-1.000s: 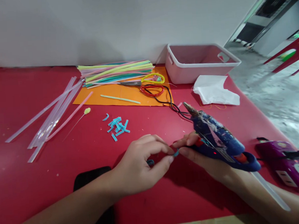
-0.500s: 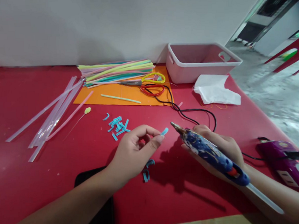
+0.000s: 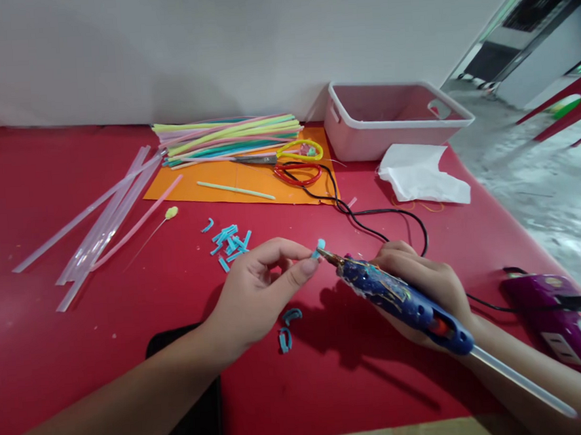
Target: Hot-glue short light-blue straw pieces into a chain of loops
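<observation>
Between thumb and forefinger my left hand (image 3: pixel 263 291) pinches a short blue pipe cleaner piece (image 3: pixel 320 247). My right hand (image 3: pixel 425 278) is wrapped round a blue glue gun (image 3: pixel 398 296), smeared with old glue, a clear glue stick (image 3: pixel 524 382) poking out of its back end. The gun's metal nozzle is at the blue piece, apparently touching it. Left of my left hand lies a small pile of cut blue pieces (image 3: pixel 230 241). Two bent blue pieces (image 3: pixel 288 329) rest on the red table below my hands.
Coloured pipe cleaners (image 3: pixel 231 139) lie on orange card (image 3: pixel 195 190) with scissors (image 3: pixel 267 160). A pink basket (image 3: pixel 394 136) and white cloth (image 3: pixel 423 173) are at the back right. Clear sticks (image 3: pixel 108 219) lie left; a purple power strip (image 3: pixel 553 319) lies right. A black cord (image 3: pixel 369 213) crosses the table.
My right hand has brought the glue gun left, so its nozzle now meets the blue piece. My left hand keeps its pinch and has hardly moved.
</observation>
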The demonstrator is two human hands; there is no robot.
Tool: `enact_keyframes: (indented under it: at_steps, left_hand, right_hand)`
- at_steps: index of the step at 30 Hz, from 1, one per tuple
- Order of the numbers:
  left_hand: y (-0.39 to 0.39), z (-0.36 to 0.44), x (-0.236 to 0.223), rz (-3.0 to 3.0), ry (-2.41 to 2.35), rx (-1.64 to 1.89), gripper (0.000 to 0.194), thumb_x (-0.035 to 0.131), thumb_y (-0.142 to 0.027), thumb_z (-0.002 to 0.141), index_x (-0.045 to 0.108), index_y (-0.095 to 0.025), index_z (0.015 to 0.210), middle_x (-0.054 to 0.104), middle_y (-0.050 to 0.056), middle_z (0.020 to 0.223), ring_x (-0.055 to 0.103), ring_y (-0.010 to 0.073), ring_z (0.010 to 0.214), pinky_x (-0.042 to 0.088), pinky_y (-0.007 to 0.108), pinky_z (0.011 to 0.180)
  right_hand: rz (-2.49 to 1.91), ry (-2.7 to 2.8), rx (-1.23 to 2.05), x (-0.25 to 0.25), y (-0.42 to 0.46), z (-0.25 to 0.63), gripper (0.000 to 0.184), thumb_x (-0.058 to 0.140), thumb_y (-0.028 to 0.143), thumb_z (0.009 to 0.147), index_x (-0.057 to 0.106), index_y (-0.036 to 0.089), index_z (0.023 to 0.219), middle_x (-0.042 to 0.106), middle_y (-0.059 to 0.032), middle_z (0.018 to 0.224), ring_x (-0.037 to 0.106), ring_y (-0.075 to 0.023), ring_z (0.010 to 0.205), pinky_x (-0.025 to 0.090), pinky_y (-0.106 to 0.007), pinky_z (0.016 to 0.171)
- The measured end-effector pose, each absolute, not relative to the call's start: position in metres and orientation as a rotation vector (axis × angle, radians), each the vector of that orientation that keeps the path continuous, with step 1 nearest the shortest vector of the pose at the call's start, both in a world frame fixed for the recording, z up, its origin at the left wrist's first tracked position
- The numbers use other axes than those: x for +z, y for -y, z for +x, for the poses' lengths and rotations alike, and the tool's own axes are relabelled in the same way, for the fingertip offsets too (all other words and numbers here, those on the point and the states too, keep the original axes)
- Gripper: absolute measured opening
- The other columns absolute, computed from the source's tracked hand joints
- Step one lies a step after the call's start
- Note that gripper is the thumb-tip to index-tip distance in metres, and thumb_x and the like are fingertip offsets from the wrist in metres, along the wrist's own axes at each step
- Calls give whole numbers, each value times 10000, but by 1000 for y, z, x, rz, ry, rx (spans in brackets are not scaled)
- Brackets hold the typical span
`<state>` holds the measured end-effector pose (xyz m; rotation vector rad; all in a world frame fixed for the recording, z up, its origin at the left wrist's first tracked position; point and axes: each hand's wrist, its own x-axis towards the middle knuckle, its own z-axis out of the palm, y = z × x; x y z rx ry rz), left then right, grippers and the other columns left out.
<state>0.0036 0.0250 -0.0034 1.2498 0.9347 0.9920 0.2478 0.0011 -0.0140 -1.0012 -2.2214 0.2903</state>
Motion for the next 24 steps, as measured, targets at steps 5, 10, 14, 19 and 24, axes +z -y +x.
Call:
enact_keyframes:
  at_steps: [5,10,14,19,24]
  left_hand:
    - [-24,3,-7,1293,-901,1023,96,714,-304,872,712,-209,864,583,-23,744,468,88,646,378,197,556]
    - [-24,3,-7,1313,-846,1030,97,708,-292,876,688,-209,832,566,-20,741,471,96,648,372,201,533]
    - [-23,3,-6,1305,-821,1031,109,705,-285,880,668,-207,814,555,-22,740,465,92,637,368,201,524]
    - [-23,3,-6,1310,-798,1031,101,692,-277,894,666,-209,824,558,-22,752,471,90,644,378,200,543]
    - [-24,4,-5,1323,-811,1032,118,695,-282,886,664,-199,808,560,-15,749,473,95,644,378,207,545]
  right_hand:
    - [-1017,2233,331,-8,1,246,242,618,109,803,518,247,976,605,5,735,560,-147,640,476,-306,651]
    - [-990,2231,318,-7,1,245,206,605,127,812,520,238,964,575,7,693,547,-147,616,470,-314,646]
    - [-917,2229,340,-9,0,247,157,582,155,847,525,229,973,571,8,694,531,-142,596,470,-340,681]
    - [-920,2226,351,-8,0,248,123,563,159,881,531,228,977,576,6,701,530,-140,605,467,-342,686]
    - [-916,2235,334,-8,0,247,124,565,159,868,538,225,970,582,14,700,536,-135,602,476,-337,697]
